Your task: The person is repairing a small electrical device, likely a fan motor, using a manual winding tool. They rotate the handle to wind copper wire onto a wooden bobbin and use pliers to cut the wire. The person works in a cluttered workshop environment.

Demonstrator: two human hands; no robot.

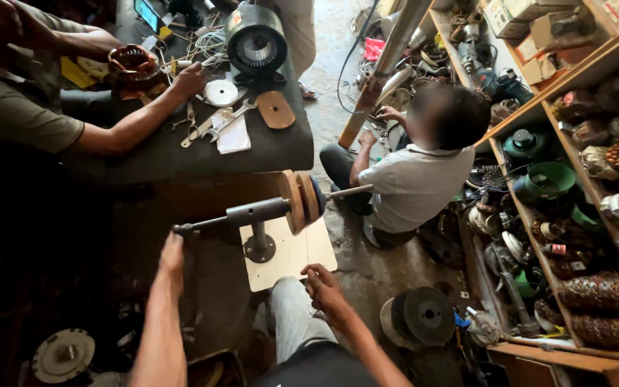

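Winder (266,211): mounted on a pale board (288,261) on the floor; long axis near horizontal, crank end pointing left and slightly down, wooden discs (301,201) at the right. Left hand (173,254) is closed around the crank handle. Right hand (322,285) is held loosely curled at the board's near edge; whether anything is pinched cannot be told.

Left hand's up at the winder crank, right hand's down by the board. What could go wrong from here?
1. The left hand is at the crank end of the shaft; a slip could knock the fingers.
2. The right hand hovers near the wooden discs; turning discs might catch it.
3. The baseboard looks unclamped and may shift.
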